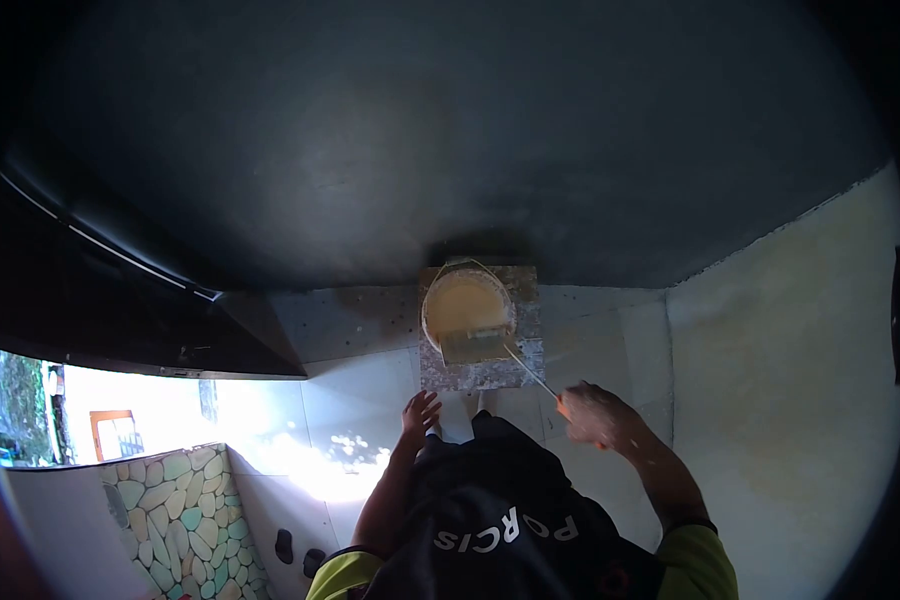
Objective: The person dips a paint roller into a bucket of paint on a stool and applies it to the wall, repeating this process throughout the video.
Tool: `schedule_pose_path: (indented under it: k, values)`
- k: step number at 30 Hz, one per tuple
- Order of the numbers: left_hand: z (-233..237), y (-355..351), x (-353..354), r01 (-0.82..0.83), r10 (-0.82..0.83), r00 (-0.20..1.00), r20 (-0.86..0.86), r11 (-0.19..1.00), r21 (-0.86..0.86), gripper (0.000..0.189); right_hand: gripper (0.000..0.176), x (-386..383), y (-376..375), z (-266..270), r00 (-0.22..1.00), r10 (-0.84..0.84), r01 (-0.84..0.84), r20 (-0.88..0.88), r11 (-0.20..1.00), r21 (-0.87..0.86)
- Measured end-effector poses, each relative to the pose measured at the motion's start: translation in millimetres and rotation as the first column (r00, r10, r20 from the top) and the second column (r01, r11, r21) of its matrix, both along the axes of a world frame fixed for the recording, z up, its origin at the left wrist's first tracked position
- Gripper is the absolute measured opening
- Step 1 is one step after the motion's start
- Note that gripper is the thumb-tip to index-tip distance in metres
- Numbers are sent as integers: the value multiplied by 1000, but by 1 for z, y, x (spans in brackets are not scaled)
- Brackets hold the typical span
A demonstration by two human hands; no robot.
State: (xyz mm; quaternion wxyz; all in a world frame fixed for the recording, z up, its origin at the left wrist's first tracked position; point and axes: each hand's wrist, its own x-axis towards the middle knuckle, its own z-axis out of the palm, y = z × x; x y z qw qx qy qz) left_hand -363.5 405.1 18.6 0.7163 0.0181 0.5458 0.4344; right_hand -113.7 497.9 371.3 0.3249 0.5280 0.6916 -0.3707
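Observation:
My right hand (592, 415) is wrapped around the orange handle of a paint roller (532, 370). Its thin metal rod slants up and left to the near rim of a round bucket (427, 318). The roller's head is at that rim, beside a flat pale piece (475, 348); exactly how they touch is hard to make out. Cream-coloured liquid (467, 300) fills the bucket, which stands on a paint-spattered board (522, 372). Nearer my body on the left, my left hand (422, 412) holds nothing, its fingers loosely apart.
Ahead rises a dark grey wall (370, 150), meeting a pale wall (790, 350) on the right. A black overhanging panel (120, 290) juts in at left. Below it are a bright opening, a stone-patterned surface (185, 510) and dark slippers (284, 546) on the tiled floor (360, 380).

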Motion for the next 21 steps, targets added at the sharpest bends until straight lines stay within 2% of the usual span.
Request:
schedule_pose_path:
  k: [3,6,8,10,12,15,16,18,19,21]
  values:
    - [3,3,0,27,-27,999,-18,1000,-1,46,12,-8,8,-41,996,-16,24,-88,995,98]
    - [4,4,2,17,-17,999,34,1000,4,45,13,-6,-1,-40,999,-22,23,-29,999,27]
    - [4,5,3,34,-35,999,36,999,30,45,17,5,-11,-12,999,29,-28,37,999,-26]
    - [4,3,1,30,-31,999,41,999,25,45,23,29,-23,28,994,102,-96,-48,989,117]
    - [0,-1,-3,28,-29,998,47,999,18,45,28,59,-31,56,985,169,-160,-25,964,212]
    - [-10,-5,-8,-48,49,996,78,999,-11,42,32,69,-34,94,976,190,-151,-103,941,301]
    - [-10,-6,-9,-59,60,996,68,998,-10,43,32,60,-29,100,977,189,-151,-101,942,301]
    - [-8,-2,-6,-70,71,996,59,997,-10,43,38,36,-13,108,991,-67,69,113,998,-13]
    - [-6,0,-4,-58,59,997,51,998,-7,43,38,39,-10,94,991,-65,67,114,998,-15]
    - [-1,1,-1,-47,47,998,39,999,-2,43,30,45,-1,52,996,75,-78,48,995,58]
